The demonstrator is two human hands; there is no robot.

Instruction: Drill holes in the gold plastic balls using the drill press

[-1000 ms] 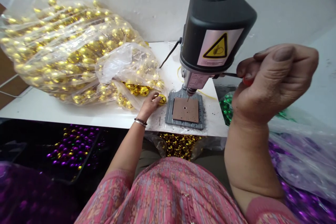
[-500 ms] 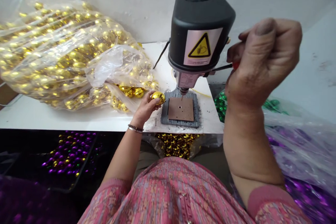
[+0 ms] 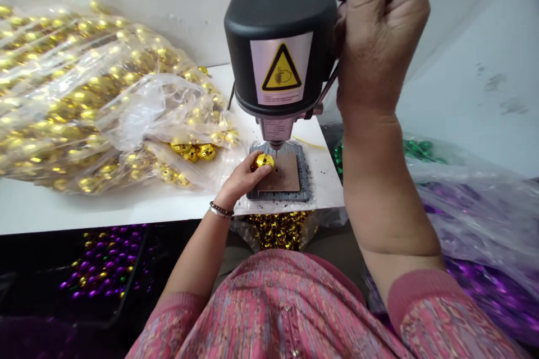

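My left hand (image 3: 241,177) holds a small gold mirrored ball (image 3: 264,161) against the brown pad (image 3: 280,173) of a bench drill's grey base, right under the drill chuck (image 3: 275,146). The bit's tip is hidden by the ball. My right hand (image 3: 379,28) is raised in a fist beside the black drill head (image 3: 280,28). A thin feed lever (image 3: 328,87) runs up from the drill into that fist, and its grip end is hidden inside my fingers.
A large transparent bag of gold balls (image 3: 84,95) lies on the white table (image 3: 84,214) at left, with loose gold balls (image 3: 193,151) by its mouth. Below the table edge are a bag of gold pieces (image 3: 278,230), a black tray of purple and gold balls (image 3: 105,261), and a green-and-purple plastic bag (image 3: 463,219).
My left hand has moved the gold ball from the edge of the drill base onto the pad under the chuck. My right fist has risen higher, beside the drill head, with the lever.
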